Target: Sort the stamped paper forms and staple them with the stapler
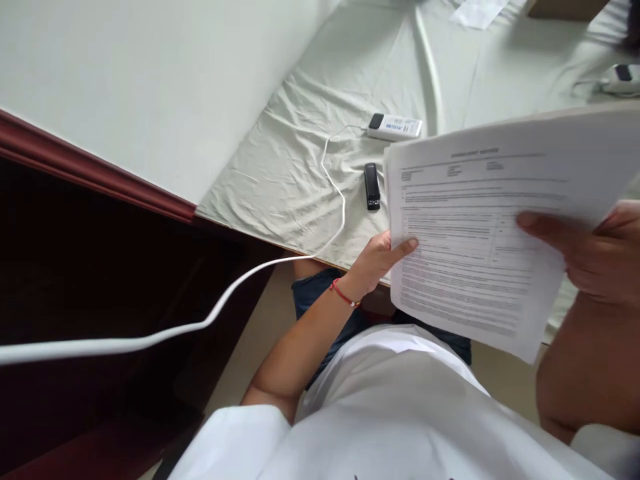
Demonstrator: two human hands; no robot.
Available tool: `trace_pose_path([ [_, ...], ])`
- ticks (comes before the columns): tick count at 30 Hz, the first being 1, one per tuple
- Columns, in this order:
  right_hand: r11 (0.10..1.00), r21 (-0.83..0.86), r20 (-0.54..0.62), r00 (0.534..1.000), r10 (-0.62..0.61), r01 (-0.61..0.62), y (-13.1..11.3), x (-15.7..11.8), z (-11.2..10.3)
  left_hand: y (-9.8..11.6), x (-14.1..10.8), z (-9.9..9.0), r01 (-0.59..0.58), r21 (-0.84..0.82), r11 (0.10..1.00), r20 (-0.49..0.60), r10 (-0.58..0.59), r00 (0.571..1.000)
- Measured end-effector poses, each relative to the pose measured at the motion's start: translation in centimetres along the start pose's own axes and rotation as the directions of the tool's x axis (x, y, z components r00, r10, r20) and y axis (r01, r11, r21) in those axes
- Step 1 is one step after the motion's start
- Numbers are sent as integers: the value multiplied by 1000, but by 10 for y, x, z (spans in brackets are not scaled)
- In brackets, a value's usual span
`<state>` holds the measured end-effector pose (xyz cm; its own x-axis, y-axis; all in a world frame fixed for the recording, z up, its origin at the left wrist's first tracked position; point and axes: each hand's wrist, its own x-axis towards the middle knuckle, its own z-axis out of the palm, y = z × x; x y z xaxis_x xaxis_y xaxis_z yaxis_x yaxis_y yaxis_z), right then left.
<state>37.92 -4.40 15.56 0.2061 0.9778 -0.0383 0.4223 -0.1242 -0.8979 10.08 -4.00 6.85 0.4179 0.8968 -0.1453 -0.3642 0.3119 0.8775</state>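
Note:
A stack of printed paper sheets (460, 267) is held up in front of me, over the table's near edge. My left hand (377, 260) pinches its left edge, thumb on top and the other fingers hidden behind. On the right side, my right hand (590, 247) grips the stack with its thumb lying across the printed face; most of its fingers are out of sight. The sheets curve upward toward the right. A black stapler (372, 187) lies on the cloth just left of the papers.
A pale wrinkled cloth (280, 160) covers the table. Behind the stapler lies a white power bank (395, 127), its white cable (230, 293) running off to the left. Farther back are a loose paper (479, 12), a brown box (567, 8) and another white device (623, 80).

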Motion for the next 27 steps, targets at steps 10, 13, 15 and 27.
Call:
trace_pose_path([
  [10,640,408,-185,746,-640,651,-31,22,58,58,-19,-21,-354,443,824,-165,463,871],
  [13,673,429,-117,776,-620,603,-12,34,64,66,-25,-43,-335,626,705,-153,532,833],
  [15,808,357,147,826,-545,470,8,41,68,59,-27,-56,-314,678,665,-114,517,848],
  [27,930,20,614,730,-301,366,21,48,81,42,-28,-76,-203,797,569,-41,385,922],
])
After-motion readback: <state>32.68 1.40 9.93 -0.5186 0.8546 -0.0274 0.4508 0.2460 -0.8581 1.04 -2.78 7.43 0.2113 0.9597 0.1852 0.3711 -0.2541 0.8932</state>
